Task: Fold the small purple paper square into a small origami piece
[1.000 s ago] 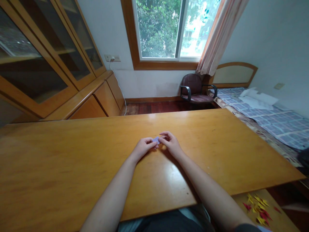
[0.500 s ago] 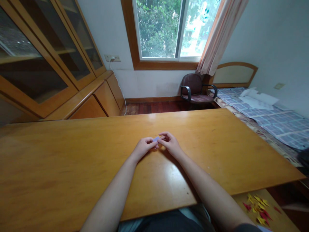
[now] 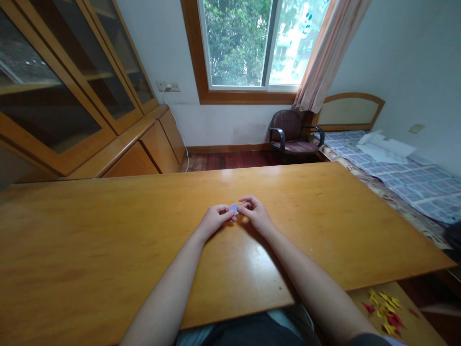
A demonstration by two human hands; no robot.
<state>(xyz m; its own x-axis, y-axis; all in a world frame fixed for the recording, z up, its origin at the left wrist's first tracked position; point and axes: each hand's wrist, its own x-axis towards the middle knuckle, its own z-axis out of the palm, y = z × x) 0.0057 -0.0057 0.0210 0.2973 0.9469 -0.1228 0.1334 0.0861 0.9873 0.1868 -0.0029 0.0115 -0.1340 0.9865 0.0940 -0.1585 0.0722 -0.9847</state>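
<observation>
Counter point(image 3: 108, 240): broad, glossy; anything dropped might slide. Lower board point(image 3: 419, 331), 4 o'clock from hands, bearing red and yellow pieces point(image 3: 389, 302); right forearm point(image 3: 309, 269) near, careless sweep could scatter them. Left hand point(image 3: 212, 222) at 9 o'clock, right hand point(image 3: 256, 215) at 3; uneven pull between them could tear thin work. Purple paper point(image 3: 233, 208) between them, over counter's middle: left fingers clamped on it; right thumb at edge, cannot tell whether pinching. Loose right hold might skew crease.
</observation>
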